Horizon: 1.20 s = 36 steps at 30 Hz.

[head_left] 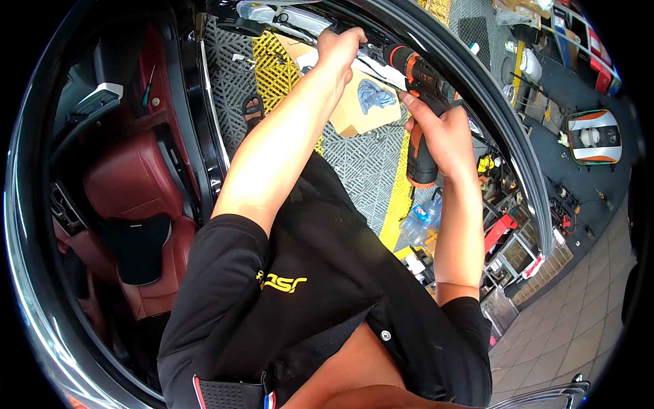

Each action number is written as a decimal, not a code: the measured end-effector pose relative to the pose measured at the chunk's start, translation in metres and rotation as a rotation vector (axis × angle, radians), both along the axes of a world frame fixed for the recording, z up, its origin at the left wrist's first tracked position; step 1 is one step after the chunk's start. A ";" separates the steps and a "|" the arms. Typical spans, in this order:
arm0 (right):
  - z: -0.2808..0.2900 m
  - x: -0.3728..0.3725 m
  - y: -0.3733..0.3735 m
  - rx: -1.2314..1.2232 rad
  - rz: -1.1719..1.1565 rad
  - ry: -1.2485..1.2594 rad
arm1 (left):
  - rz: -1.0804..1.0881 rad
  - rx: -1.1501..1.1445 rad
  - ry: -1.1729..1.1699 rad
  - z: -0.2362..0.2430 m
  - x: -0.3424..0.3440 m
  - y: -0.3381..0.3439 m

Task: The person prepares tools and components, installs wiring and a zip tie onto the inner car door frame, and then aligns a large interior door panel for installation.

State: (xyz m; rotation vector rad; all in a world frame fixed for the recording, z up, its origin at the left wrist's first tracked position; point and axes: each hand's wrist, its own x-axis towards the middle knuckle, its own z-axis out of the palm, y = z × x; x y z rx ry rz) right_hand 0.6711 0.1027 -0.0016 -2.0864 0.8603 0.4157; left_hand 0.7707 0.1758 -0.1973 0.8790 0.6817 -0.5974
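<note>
The right hand (446, 141) had its fingers closed around 1 black-and-orange plastic cordless drill (424, 87), near the inner edge of the curved glossy black car-door frame (501, 109); the left hand (340, 52) curled its fingers nearby, their hold unclear; work appeared under way, completed and remaining portions indistinguishable.

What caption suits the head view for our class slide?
Beside a red car seat, the right hand grips a power drill while the left hand is near the door frame.

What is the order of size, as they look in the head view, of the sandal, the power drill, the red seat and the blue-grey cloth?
1. Red seat
2. Power drill
3. Blue-grey cloth
4. Sandal
</note>
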 end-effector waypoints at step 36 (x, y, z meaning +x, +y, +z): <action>0.004 0.015 -0.005 -0.086 0.131 0.171 | 0.064 0.038 -0.037 -0.012 -0.005 -0.008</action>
